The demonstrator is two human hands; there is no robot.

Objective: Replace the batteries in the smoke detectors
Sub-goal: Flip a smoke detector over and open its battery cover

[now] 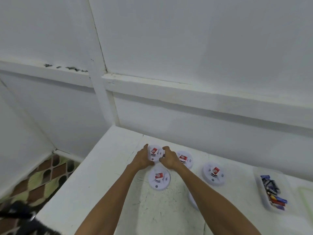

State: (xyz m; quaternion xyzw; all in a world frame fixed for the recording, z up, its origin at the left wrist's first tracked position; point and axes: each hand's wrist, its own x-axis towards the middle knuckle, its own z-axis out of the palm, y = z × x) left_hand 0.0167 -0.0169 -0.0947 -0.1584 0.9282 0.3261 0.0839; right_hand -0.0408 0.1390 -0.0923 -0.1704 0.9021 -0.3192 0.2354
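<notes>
Head view: at the far left a brown, green and black patterned tile floor (pixel 42 175) lies below the edge of a scuffed white worktop (pixel 101 184) set against white panelled walls. The left hand (pixel 143 158) curls its fingers round the left rim of a round white plastic smoke detector (pixel 155 154) at the far side of the worktop; whether the detector is lifted or resting cannot be told. Just nearer lies a second white smoke detector (pixel 158 178), flat and face up. The right hand (pixel 169 159) grips the right rim of the first detector with curled fingers. Behind that hand a third white smoke detector (pixel 187 160) is partly covered, and a fourth white smoke detector (pixel 213 173) lies apart to its right. Each carries a red and white sticker, black slots and a small sound-wave mark; the sticker writing is too small to read. A white round edge (pixel 192 200) shows under the right forearm. Far right, a clear plastic tray (pixel 258 187) holds loose cylindrical batteries (pixel 272 190) in blue, black, red and orange, their brands unreadable
</notes>
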